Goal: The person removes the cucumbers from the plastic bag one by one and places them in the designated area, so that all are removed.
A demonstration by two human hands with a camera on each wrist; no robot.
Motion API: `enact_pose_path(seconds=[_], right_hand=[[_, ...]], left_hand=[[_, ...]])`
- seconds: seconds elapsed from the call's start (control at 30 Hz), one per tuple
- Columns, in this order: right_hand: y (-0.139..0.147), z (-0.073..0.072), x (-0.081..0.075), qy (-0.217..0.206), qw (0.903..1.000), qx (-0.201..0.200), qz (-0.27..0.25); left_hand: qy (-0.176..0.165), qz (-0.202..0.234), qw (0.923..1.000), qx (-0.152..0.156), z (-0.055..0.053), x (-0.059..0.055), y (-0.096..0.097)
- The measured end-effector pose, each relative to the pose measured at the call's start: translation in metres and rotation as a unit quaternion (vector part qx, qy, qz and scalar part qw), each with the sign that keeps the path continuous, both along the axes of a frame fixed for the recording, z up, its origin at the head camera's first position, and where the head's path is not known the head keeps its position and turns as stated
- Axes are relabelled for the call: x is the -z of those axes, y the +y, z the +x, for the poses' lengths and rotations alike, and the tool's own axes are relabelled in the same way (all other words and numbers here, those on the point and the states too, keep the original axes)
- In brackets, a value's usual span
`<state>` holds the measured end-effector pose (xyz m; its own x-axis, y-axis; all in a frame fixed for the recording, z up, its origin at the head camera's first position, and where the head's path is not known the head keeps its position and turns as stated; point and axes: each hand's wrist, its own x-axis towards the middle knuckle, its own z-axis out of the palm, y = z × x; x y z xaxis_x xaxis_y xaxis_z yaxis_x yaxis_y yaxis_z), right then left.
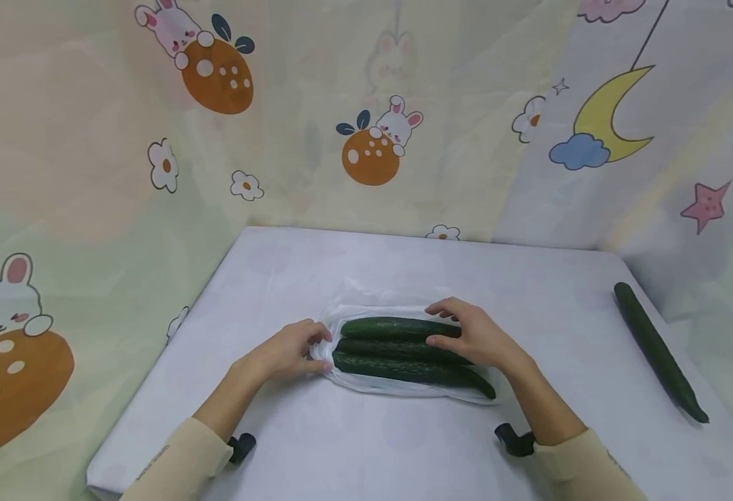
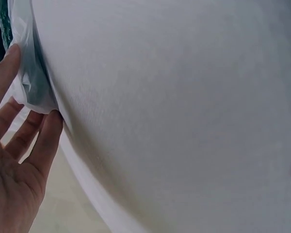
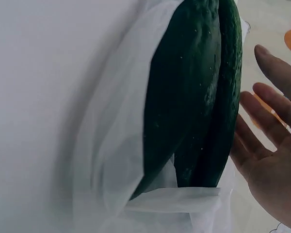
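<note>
Three dark green cucumbers (image 1: 404, 350) lie side by side on a thin white plastic bag (image 1: 397, 385), which wraps up around their edges. At the bag's left end my left hand (image 1: 287, 351) has thumb and fingers spread apart, fingertips at the gathered plastic. The left wrist view shows the thumb beside the bag (image 2: 34, 82) and a fingertip at its lower corner. My right hand (image 1: 475, 334) is over the right end of the cucumbers, fingers loosely spread. In the right wrist view its fingers reach beside the cucumbers (image 3: 189, 87), gripping nothing.
Another cucumber (image 1: 660, 351) lies apart near the table's right edge. The table (image 1: 372, 452) has a white cover. Behind and beside it hangs a patterned cloth (image 1: 303, 69) with rabbits, oranges, flowers and a moon. Small black devices (image 1: 516, 442) sit at both wrists.
</note>
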<state>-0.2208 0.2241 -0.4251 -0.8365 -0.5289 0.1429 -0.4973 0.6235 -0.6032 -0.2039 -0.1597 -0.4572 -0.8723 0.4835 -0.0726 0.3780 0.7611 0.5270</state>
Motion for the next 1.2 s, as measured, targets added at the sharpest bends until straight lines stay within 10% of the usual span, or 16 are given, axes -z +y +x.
enact_pose_path(seconds=[1.2], right_hand=[[-0.002,-0.017,0.018,-0.003,1.0,0.003,0.003]], left_hand=[[-0.001,-0.012,0.9999,-0.004,-0.003,-0.003,0.002]])
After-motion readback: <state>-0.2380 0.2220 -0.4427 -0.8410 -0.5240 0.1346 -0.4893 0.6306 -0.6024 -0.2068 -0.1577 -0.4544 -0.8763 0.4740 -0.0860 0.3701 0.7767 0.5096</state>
